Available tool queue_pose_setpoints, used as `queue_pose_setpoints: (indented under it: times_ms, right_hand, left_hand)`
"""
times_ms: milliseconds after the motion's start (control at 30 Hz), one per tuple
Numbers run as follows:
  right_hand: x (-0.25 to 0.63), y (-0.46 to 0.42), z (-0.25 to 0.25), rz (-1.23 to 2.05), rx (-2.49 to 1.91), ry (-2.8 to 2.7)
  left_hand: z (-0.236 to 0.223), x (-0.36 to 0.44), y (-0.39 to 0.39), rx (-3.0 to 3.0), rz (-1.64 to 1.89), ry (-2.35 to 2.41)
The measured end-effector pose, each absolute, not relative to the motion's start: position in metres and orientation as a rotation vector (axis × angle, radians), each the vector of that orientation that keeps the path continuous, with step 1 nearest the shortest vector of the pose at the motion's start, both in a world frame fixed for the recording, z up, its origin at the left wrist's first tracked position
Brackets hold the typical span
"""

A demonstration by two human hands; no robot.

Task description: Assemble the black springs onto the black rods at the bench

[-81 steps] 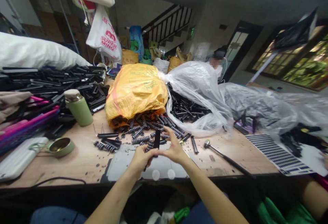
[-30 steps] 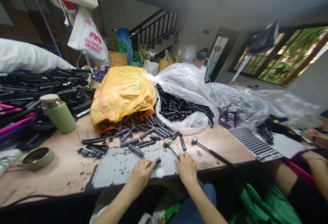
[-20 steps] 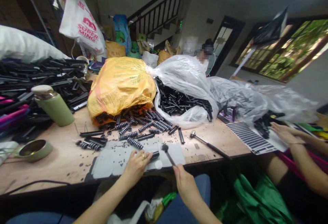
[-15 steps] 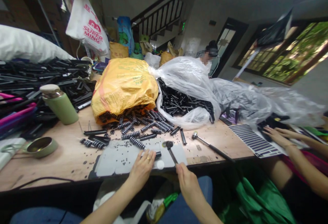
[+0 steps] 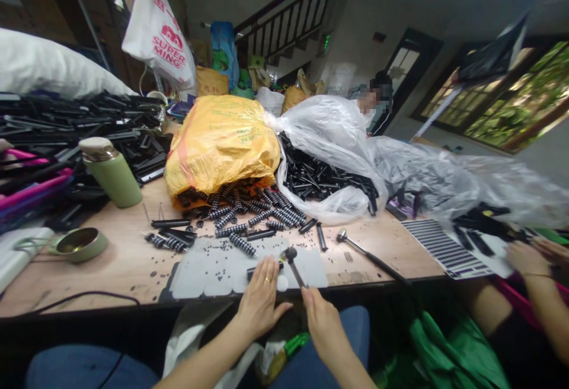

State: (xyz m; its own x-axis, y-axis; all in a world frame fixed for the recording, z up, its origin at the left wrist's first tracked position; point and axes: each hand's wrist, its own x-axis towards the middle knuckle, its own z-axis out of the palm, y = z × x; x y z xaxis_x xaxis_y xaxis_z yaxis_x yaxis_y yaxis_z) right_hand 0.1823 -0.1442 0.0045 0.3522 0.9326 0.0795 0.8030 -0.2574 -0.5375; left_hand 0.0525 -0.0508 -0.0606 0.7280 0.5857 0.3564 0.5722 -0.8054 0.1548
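Note:
My left hand (image 5: 260, 297) lies with its fingers stretched out over a short black tube (image 5: 252, 273), the thumb apart from them. Only the two ends of that tube show, as my fingers cover its middle. Under it is a pale grey board (image 5: 195, 282) at the table's front edge, dotted with tiny dark bits. My right hand (image 5: 319, 315) is closed round the handle of a small hammer (image 5: 299, 271), its dark head over the board just right of the tube. Beyond my left fingers lies a black-and-white ringed rod (image 5: 243, 244).
A yellow sack (image 5: 222, 146) spills ringed rods; a clear plastic bag (image 5: 331, 119) holds black pieces. A second hammer (image 5: 364, 251) lies to the right. At left stand a green flask (image 5: 113, 175) and a cup (image 5: 82, 245). A co-worker's hand (image 5: 528, 258) is at far right.
I have put the black tube down on the board and picked up the hammer with my right hand. My left fingers have since straightened over the tube. The view has shifted.

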Motion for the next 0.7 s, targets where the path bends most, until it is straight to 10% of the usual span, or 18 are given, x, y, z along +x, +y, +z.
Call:
queue_pose_setpoints:
  times_ms: [700]
  right_hand:
    - [0.258,-0.094,-0.025,-0.136,-2.416,-1.584]
  left_hand:
    - [-0.019,0.015,-0.006,2.959,0.647,1.090]
